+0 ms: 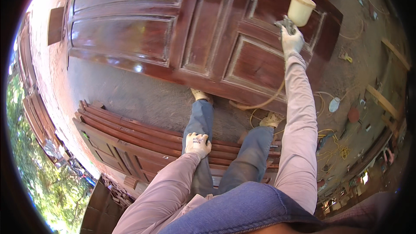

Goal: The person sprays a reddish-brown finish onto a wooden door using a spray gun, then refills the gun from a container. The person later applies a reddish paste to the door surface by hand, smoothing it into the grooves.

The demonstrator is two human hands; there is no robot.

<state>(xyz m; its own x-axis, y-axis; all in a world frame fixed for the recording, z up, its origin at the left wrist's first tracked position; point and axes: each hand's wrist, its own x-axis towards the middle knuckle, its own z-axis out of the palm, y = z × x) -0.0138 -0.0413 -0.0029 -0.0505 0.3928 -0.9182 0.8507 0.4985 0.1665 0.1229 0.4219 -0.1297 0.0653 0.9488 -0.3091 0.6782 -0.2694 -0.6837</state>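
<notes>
A dark reddish-brown panelled door [193,78] lies flat in front of me, with a wet-looking shine toward its left end. Over its right part, my gloved right hand [293,41] is closed round a spray gun [286,24]. The gun carries a cream paint cup [300,10], and a tan hose [269,99] trails below my wrist toward the door's near edge. My gloved left hand [198,144] is down at my left leg, its fingers curled over the blue-grey trouser leg [200,119] near the knee.
Several long brown wooden panels [130,125] lie stacked behind my legs at the left. Loose yellow cord [342,149], wood strips [385,99] and scraps litter the dirt floor at the right. More boards [39,117] stand at the far left, near greenery.
</notes>
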